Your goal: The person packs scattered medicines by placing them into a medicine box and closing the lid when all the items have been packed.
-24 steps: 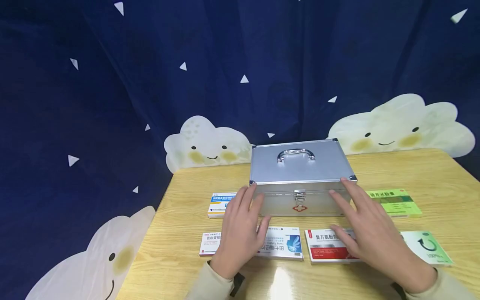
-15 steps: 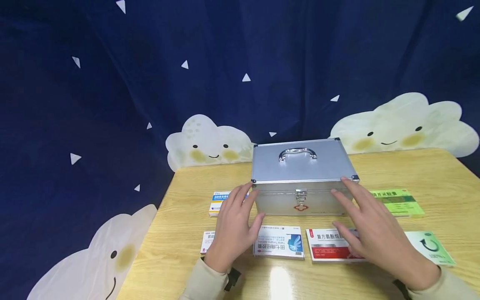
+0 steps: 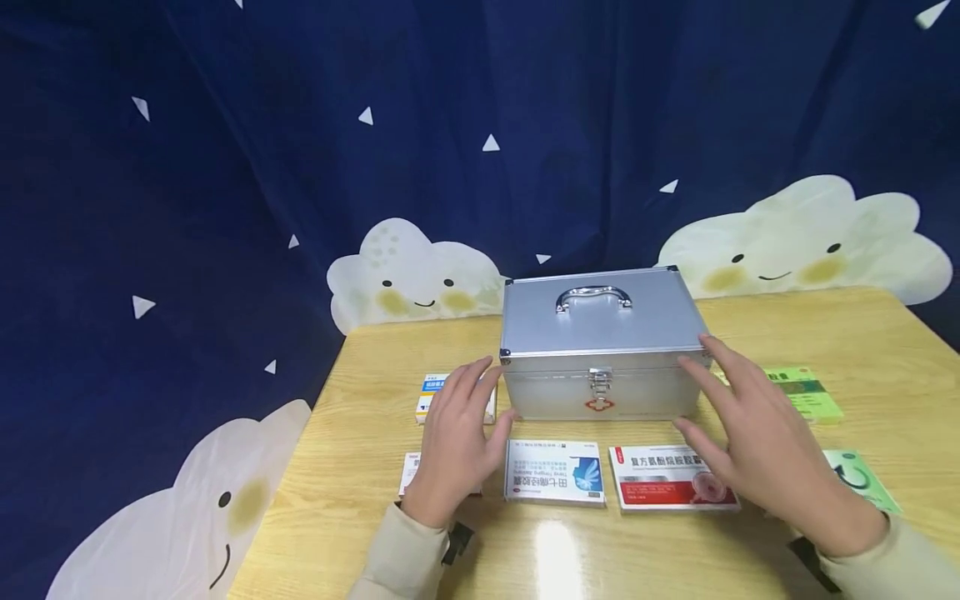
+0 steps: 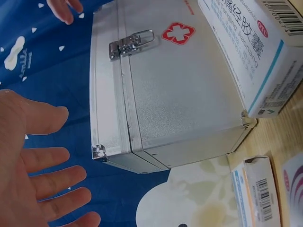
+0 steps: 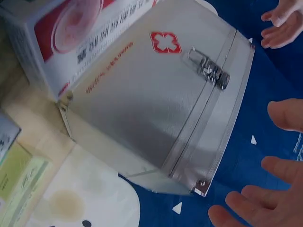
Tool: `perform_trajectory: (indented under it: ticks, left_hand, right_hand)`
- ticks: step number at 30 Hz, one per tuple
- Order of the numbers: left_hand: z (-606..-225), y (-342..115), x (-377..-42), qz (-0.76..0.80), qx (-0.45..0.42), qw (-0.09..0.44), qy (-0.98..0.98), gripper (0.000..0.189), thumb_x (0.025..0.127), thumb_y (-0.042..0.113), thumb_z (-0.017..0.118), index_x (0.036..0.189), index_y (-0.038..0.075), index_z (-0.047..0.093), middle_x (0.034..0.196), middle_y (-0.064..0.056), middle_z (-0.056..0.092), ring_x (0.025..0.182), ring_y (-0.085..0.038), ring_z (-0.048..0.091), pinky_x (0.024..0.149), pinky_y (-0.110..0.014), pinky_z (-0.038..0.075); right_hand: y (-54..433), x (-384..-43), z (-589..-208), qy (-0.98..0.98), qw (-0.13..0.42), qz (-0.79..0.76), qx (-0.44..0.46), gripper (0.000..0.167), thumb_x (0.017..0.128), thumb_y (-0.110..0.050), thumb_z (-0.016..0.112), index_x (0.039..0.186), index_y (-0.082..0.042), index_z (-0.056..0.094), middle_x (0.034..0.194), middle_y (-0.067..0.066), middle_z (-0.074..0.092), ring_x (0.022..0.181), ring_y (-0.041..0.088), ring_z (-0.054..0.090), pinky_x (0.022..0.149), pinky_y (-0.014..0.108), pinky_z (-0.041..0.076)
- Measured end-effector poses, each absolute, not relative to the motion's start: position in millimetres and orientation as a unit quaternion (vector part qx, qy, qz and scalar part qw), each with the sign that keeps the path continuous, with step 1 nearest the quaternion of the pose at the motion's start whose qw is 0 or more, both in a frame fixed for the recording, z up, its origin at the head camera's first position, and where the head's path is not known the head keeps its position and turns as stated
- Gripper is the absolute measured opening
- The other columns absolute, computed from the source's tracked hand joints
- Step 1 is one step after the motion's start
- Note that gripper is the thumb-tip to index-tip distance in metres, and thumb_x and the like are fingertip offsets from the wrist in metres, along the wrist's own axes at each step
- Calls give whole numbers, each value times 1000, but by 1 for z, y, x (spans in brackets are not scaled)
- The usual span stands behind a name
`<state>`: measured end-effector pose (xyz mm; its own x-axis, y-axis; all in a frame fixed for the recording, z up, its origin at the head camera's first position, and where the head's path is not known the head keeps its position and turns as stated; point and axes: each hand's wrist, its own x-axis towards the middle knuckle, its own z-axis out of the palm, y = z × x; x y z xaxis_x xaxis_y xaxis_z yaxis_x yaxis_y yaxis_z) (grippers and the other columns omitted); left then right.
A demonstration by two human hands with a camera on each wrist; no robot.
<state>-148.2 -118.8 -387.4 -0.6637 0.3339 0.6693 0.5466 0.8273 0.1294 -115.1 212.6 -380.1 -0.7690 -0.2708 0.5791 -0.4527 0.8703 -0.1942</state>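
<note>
Approach to the silver case [image 3: 603, 342], closed on the bench [image 3: 675, 558] behind small boxes [image 3: 555, 473], seems to be in hand, with left grip [image 3: 459, 446] and right grip [image 3: 765, 454] held spread and empty near its front corners, likely needing to be brought inward for any hold, and set wider apart than in the earlier frame.

A person's left hand [image 3: 459, 442] and right hand [image 3: 772, 454] were held out in front, well apart, both angled inward. On each, the fingers were extended and spread, the thumb set apart and pointed toward the opposite hand. From above, the backs of both showed. Pale sleeves [image 3: 405, 546] ended at the wrists, where dark straps [image 3: 457, 543] peeked out on the inner side.
</note>
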Motion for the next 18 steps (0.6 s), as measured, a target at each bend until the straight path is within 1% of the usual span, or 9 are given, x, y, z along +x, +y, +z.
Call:
perform_trajectory:
  ticks: [1, 2, 3, 4, 9, 14, 18]
  left_hand:
    - [-387, -120, -148, -161, -243, 328, -899, 51, 82, 25, 76, 128, 7, 64, 134, -10, 64, 122, -28, 59, 99, -44, 50]
    - [-388, -121, -148, -160, -240, 327, -900, 51, 82, 25, 76, 128, 8, 64, 134, -10, 64, 122, -28, 59, 100, -44, 50]
    - [-388, -122, -148, -160, -238, 326, -901, 51, 82, 24, 76, 128, 7, 64, 133, -10, 64, 122, -28, 59, 100, -43, 50]
    - [-388, -122, -150, -160, -237, 325, -901, 51, 83, 24, 76, 129, 7, 64, 133, -10, 65, 122, -28, 59, 101, -43, 50]
    - [-389, -123, -154, -165, -232, 321, -903, 50, 82, 22, 77, 129, 7, 64, 130, -9, 66, 120, -26, 61, 100, -41, 51]
    - [-388, -121, -155, -173, -234, 323, -901, 49, 83, 22, 76, 128, 7, 65, 127, -8, 68, 118, -26, 62, 100, -40, 51]
    - [-387, -120, -156, -176, -234, 325, -899, 47, 84, 22, 75, 127, 7, 65, 125, -7, 70, 116, -25, 63, 100, -39, 51]
  right_hand:
    - [214, -117, -379, -926, 277, 171, 189, 71, 83, -42, 75, 141, -6, 52, 157, 21, 36, 128, 50, 45, 97, 68, 40]
    - [215, -119, -378, -926, 279, 177, 184, 74, 77, -31, 80, 140, -5, 52, 157, 22, 37, 127, 51, 45, 96, 69, 40]
    - [217, -121, -377, -924, 282, 183, 179, 78, 70, -20, 82, 140, -4, 52, 156, 22, 37, 127, 51, 45, 97, 69, 40]
    - [219, -122, -377, -924, 284, 189, 173, 79, 68, -18, 83, 140, -4, 52, 156, 22, 38, 127, 52, 45, 97, 69, 39]
    - [229, -130, -379, -928, 278, 201, 146, 77, 72, -16, 82, 141, -3, 50, 155, 23, 38, 128, 54, 43, 99, 72, 37]
    - [236, -133, -383, -935, 260, 206, 124, 73, 75, -18, 81, 140, -3, 50, 153, 24, 40, 128, 53, 43, 97, 72, 36]
    - [241, -136, -385, -934, 261, 212, 118, 71, 77, -18, 80, 140, -2, 50, 152, 24, 42, 127, 52, 44, 96, 71, 37]
